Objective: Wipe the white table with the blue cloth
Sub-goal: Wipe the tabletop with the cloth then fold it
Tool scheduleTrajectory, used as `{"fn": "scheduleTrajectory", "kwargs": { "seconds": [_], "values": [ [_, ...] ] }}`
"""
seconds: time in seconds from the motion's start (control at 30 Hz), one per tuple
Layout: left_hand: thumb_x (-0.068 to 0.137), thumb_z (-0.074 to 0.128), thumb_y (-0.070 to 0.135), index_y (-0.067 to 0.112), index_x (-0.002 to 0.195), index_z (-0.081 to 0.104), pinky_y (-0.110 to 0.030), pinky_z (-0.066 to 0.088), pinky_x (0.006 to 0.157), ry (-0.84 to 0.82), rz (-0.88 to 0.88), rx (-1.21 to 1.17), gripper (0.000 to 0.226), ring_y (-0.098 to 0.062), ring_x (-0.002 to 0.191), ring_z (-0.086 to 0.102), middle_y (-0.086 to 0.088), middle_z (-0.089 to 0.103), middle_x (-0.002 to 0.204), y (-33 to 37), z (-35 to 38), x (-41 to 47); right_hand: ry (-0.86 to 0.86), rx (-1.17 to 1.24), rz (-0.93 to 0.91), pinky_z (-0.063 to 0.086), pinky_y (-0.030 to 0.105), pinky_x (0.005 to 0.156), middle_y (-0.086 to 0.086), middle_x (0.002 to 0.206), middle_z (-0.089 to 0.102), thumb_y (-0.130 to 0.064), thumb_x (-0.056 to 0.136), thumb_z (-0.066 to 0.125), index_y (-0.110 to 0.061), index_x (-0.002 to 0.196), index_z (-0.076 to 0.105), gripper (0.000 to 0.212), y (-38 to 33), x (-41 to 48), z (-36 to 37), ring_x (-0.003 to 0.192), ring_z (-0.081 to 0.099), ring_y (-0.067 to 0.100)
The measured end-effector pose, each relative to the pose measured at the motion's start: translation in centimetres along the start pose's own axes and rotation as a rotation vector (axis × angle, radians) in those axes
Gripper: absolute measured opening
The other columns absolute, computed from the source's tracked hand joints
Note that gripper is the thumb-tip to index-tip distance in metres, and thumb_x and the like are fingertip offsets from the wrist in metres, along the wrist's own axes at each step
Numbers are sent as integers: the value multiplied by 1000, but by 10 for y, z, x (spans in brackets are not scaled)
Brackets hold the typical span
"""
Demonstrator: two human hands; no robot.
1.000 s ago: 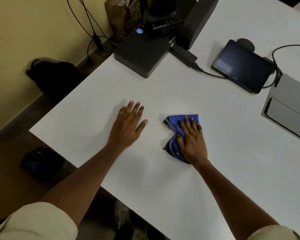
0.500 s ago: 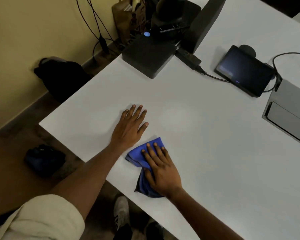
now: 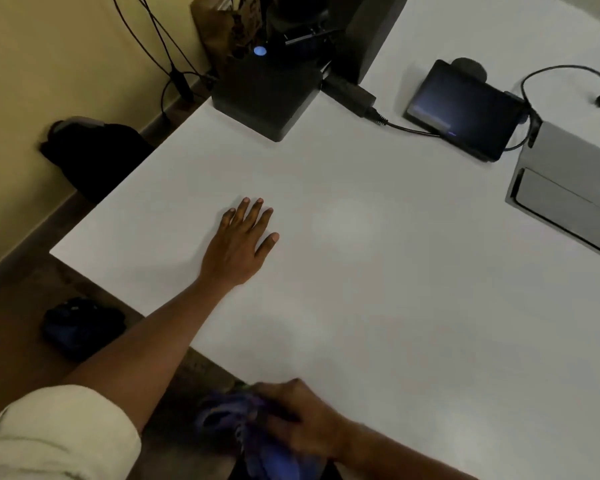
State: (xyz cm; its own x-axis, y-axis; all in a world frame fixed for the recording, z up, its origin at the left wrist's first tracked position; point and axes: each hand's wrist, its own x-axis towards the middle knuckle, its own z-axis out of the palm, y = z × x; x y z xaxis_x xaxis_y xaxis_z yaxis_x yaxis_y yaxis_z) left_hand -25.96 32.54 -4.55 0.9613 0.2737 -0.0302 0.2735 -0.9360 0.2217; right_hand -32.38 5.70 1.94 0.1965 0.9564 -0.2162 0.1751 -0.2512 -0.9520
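Nearest us, our right hand (image 3: 302,420) is curled over the bunched blue cloth (image 3: 264,441) at the near edge of the table (image 3: 413,306), with most of the cloth hanging off past the edge; the hand is blurred, so we cannot tell how tightly it grips. Further in, our left hand (image 3: 239,244) lies flat on the table, palm down, fingers spread, holding nothing. Beyond it stands a black box (image 3: 267,95) with a small blue light at the far left corner, a dark tablet (image 3: 465,109) with a cable (image 3: 406,128) to the right, and a grey box (image 3: 568,188) at the right edge
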Motion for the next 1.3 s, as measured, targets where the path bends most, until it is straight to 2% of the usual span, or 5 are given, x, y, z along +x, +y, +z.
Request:
{"fn": "scheduleTrajectory", "kwargs": {
  "seconds": [0.13,0.33,0.53,0.8,1.3],
  "values": [
    [105,17,56,18,159,31,-47,15,128,4,-15,-9,67,-29,158,18,-8,27,169,3,-1,-2,552,747,361,49,32,79,-3,73,71,-10,86,64,-16,77,74,14,-28,-28,-91,70,65,9],
    [107,21,53,14,157,35,-48,19,127,46,2,28,65,-31,157,23,-11,34,166,3,1,-3,919,1221,355,58,24,60,-5,67,65,-39,88,66,-21,100,60,23,22,-74,-210,63,68,11],
    [106,27,49,10,154,40,-48,20,126,117,17,26,63,-33,155,27,-14,39,162,3,5,1,1054,189,229,42,35,66,8,71,52,-28,96,61,-5,81,56,28,66,-100,-244,69,49,19],
    [104,26,55,9,155,38,-48,18,126,91,14,41,69,-34,155,26,-15,38,163,5,6,4,700,-860,325,10,43,128,2,168,24,-54,98,45,-19,153,42,65,124,-89,-207,158,13,20],
    [103,31,57,12,158,33,-50,21,126,69,-47,-16,71,-31,156,24,-12,33,166,36,13,-29,648,-932,393,10,50,127,1,170,14,-50,102,38,-25,161,24,65,127,-88,-208,158,6,21]
  ]
}}
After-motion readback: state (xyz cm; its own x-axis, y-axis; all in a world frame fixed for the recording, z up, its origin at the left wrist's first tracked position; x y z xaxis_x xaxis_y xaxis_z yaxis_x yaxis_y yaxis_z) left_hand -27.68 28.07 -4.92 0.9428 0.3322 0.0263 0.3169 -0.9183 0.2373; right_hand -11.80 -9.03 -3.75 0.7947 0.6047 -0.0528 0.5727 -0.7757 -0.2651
